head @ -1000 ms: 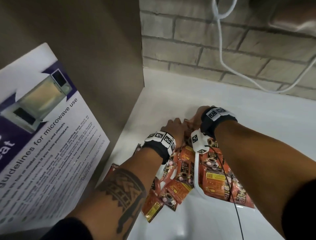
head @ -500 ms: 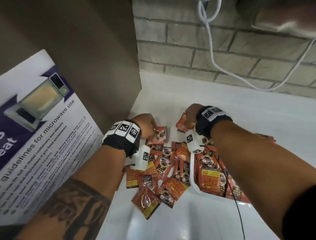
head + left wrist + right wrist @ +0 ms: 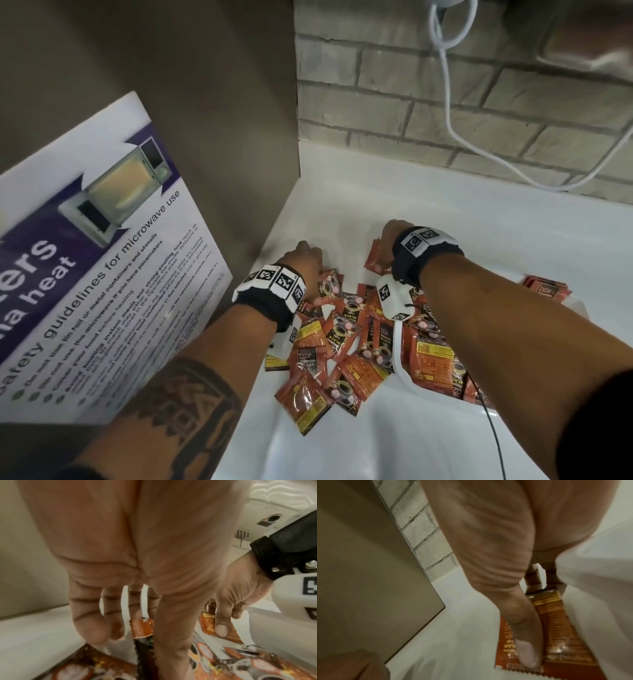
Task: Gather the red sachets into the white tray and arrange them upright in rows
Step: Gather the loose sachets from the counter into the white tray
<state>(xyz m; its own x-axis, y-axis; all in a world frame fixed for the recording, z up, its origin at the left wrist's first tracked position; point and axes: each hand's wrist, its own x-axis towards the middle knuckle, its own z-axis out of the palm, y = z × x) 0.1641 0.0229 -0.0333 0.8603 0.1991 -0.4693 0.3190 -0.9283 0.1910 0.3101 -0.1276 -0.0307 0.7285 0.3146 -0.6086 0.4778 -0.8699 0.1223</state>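
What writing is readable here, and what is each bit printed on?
"guidelines for microwave use": poster on the left.
"ers" and "a heat": the poster's cut-off purple heading.
"D2X" and "BLACK": red sachets piled on the counter.
"D2X": sachet lying apart at the right.
Poster's bullet lines: only partly legible, too small to quote.
Yellow panels on the sachets: too small.
Wristbands: square black-and-white codes, no words.

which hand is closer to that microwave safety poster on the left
Left. The left hand reaches over the loose sachets right beside the microwave poster. The right hand is farther across the counter, holding a red sachet.
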